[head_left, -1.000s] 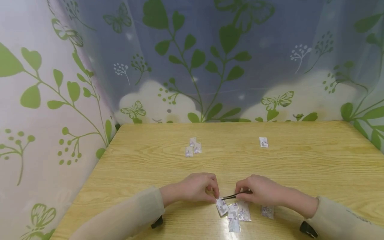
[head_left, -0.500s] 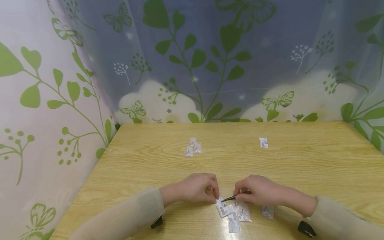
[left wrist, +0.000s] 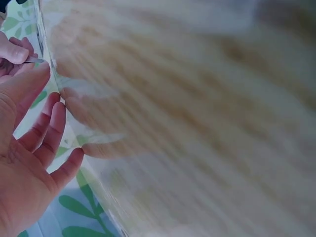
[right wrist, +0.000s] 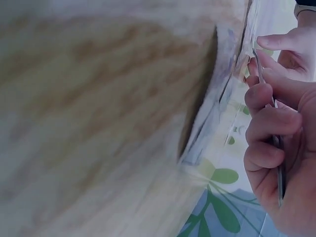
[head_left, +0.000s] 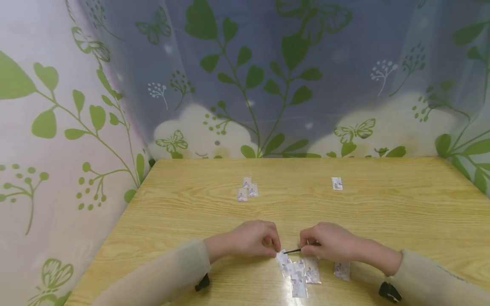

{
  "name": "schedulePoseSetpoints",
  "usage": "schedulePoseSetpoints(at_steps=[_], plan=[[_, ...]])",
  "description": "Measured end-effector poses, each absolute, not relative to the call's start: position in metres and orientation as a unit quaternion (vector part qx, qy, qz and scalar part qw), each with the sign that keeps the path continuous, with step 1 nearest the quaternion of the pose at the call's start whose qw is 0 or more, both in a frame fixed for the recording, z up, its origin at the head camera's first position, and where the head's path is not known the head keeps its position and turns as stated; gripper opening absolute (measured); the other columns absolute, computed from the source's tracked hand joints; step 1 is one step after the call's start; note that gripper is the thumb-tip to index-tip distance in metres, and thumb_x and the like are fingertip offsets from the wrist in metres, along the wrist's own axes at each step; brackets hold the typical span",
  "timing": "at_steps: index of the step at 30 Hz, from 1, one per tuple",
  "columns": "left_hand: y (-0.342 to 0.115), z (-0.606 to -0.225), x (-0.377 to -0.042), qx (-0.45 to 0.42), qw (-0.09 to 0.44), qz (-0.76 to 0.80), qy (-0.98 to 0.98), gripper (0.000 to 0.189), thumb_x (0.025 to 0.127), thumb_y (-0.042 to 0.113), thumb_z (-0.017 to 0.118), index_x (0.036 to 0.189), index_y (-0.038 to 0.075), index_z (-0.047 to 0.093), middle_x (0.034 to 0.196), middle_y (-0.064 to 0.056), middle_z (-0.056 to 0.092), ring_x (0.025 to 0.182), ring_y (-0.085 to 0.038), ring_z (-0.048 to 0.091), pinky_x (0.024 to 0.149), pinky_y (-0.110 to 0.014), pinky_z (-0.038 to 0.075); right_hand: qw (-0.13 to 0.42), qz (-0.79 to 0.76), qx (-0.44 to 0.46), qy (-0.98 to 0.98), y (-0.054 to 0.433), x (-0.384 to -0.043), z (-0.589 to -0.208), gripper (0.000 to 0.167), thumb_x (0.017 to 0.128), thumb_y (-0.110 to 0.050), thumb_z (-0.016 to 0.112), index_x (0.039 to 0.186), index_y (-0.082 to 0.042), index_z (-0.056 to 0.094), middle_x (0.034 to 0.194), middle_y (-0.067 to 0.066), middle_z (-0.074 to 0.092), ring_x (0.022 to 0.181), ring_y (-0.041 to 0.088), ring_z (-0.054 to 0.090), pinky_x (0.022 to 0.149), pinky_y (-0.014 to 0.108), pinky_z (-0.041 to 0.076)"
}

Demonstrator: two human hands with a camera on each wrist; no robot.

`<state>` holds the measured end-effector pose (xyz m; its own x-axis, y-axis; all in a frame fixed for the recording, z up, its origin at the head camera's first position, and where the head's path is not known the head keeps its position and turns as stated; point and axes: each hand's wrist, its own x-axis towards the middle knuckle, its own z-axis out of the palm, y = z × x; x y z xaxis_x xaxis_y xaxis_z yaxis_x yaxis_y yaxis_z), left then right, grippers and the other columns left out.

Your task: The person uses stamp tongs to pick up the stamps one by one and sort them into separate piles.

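In the head view my right hand [head_left: 332, 241] grips dark tweezers [head_left: 294, 250], whose tips touch the upper end of a small clear printed packet [head_left: 284, 264]. My left hand [head_left: 254, 239] pinches that packet's upper left corner between thumb and index fingertips. Several similar packets lie close by: an overlapping one [head_left: 298, 284], one just right of it [head_left: 312, 272], and another below my right wrist [head_left: 342, 270]. The right wrist view shows the tweezers [right wrist: 281, 168] lying along my curled fingers. In the left wrist view, my other left fingertips [left wrist: 79, 153] rest against the tabletop.
The wood-grain table [head_left: 191, 212] carries three small packets [head_left: 248, 189] at the back middle and a single packet [head_left: 337, 183] at the back right. A leaf-printed curtain [head_left: 268, 85] borders the far edge, with a similar one [head_left: 76, 148] at the left.
The tweezers' tips stood apart a second ago and are now together at the packet. The packet has tilted slightly. Both hands have stayed nearly in place.
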<state>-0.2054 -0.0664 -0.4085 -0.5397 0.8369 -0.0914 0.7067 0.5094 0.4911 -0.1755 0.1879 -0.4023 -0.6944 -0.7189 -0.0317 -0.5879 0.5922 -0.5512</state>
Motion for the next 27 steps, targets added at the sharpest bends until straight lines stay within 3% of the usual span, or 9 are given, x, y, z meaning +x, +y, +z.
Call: schedulePoseSetpoints(at_steps=[9, 27], plan=[[-0.061, -0.41, -0.214, 0.45, 0.148, 0.22, 0.853, 0.014, 0.087, 0.02, 0.073, 0.1, 0.018, 0.073, 0.093, 0.014, 0.059, 0.083, 0.001, 0.056, 0.074, -0.014, 0.045, 0.09, -0.252, -0.342, 0.901, 0.195, -0.185, -0.403, 0.009, 0.094, -0.023, 0.065, 0.085, -0.021, 0.063, 0.059, -0.016, 0.04, 0.054, 0.0, 0.034, 0.049, 0.022, 0.03], [-0.048, -0.409, -0.209, 0.439, 0.108, 0.15, 0.879, 0.01, 0.084, 0.032, 0.076, 0.09, 0.024, 0.072, 0.085, 0.013, 0.053, 0.07, 0.0, 0.049, 0.062, -0.016, 0.04, 0.089, -0.235, -0.329, 0.91, 0.197, -0.184, -0.402, 0.012, 0.094, -0.023, 0.065, 0.084, -0.023, 0.059, 0.058, -0.015, 0.04, 0.052, 0.001, 0.033, 0.048, 0.022, 0.028]])
